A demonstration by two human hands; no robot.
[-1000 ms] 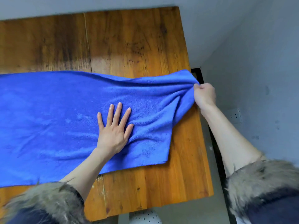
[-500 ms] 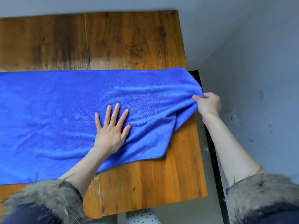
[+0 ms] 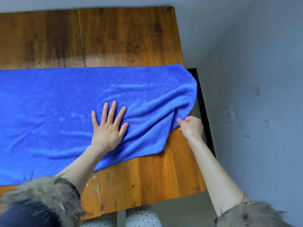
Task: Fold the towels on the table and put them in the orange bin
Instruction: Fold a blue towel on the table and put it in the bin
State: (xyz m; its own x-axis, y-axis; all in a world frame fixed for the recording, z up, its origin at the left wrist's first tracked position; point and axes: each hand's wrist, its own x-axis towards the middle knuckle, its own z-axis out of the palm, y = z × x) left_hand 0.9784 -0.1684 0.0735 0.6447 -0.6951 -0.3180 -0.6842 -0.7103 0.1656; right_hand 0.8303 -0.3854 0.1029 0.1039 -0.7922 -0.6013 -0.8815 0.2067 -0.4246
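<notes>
Head view: the blue towel (image 3: pixel 68 102) lies lengthwise along the table (image 3: pixel 127 35); left hand (image 3: pixel 107 128) flat, unclenched, pressing mid-towel; right hand (image 3: pixel 191 126) pinches its right-end edge, nearer the fold.

no legible text anywhere (towel (image 3: pixel 65 112) and table (image 3: pixel 131 38) unmarked)

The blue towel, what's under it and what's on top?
Under the blue towel is the wooden table. The left hand lies flat on top; the right hand pinches its edge. Anything else beneath is hidden.
</notes>
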